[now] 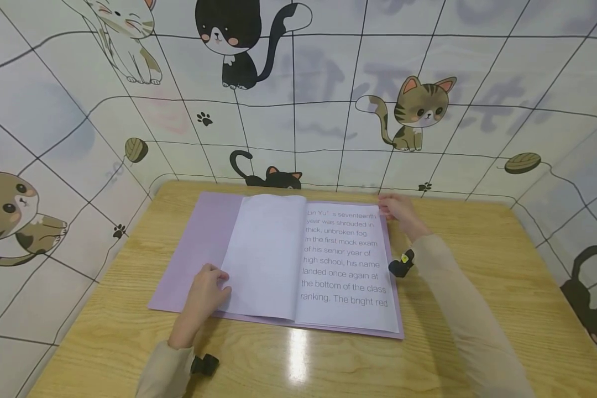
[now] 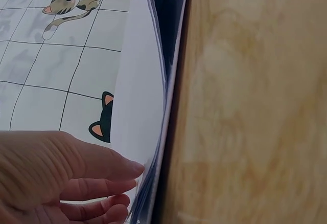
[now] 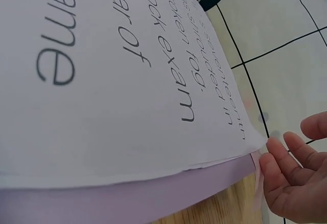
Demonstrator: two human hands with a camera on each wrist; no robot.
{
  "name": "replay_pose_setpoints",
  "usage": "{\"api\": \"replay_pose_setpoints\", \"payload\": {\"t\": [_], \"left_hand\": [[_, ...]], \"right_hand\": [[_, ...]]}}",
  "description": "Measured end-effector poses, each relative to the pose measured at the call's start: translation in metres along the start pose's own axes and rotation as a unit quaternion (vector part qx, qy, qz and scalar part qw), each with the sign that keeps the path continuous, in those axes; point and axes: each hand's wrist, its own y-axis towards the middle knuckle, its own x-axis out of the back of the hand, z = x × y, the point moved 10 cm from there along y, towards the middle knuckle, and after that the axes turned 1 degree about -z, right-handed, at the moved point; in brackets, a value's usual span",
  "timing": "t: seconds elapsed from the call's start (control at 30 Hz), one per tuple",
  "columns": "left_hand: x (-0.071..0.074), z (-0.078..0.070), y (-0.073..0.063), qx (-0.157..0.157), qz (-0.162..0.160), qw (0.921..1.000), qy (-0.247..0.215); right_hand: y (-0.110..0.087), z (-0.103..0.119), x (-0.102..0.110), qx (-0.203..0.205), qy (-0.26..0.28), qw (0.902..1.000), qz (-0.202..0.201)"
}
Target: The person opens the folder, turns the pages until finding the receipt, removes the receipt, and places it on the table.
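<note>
A purple-covered book [image 1: 179, 260] lies spread on the table, with a blank left page [image 1: 263, 254] and a printed right page [image 1: 345, 265] in large English text. My left hand [image 1: 206, 293] rests at the left page's outer edge near its lower corner, fingers bent. In the left wrist view, the left thumb [image 2: 120, 165] lies against the white paper. At the upper right corner of the printed page is my right hand [image 1: 397, 213]. Its fingertips [image 3: 273, 147] touch that corner in the right wrist view, where the thumb stands apart from them.
The light wooden table [image 1: 477, 331] stands against a white wall [image 1: 323, 127] with grid lines and cartoon cats. Small black devices are worn on the left wrist [image 1: 205, 365] and right wrist [image 1: 402, 264]. Light reflects off the tabletop below the book.
</note>
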Motion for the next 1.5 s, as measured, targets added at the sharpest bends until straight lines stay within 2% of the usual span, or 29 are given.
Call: {"api": "replay_pose_setpoints", "payload": {"t": [0.43,0.63,0.77,1.07,1.5], "left_hand": [[-0.004,-0.001,0.003,-0.019,0.003,0.9998,-0.009],[-0.006,0.000,0.004,-0.018,0.009,0.9997,-0.012],[-0.006,0.001,0.003,-0.016,0.010,0.9997,-0.016],[-0.008,0.001,0.002,-0.010,0.020,0.9994,-0.025],[-0.008,0.002,0.002,-0.013,0.020,0.9996,-0.018]], "right_hand": [[0.001,0.001,-0.002,-0.002,-0.028,0.9993,0.026],[0.000,0.003,-0.002,0.008,-0.057,0.9978,0.034],[-0.004,0.005,-0.004,0.011,-0.052,0.9974,0.049],[-0.025,0.010,-0.017,0.043,-0.020,0.9919,0.118],[-0.059,0.009,-0.037,0.047,0.026,0.9787,0.198]]}}
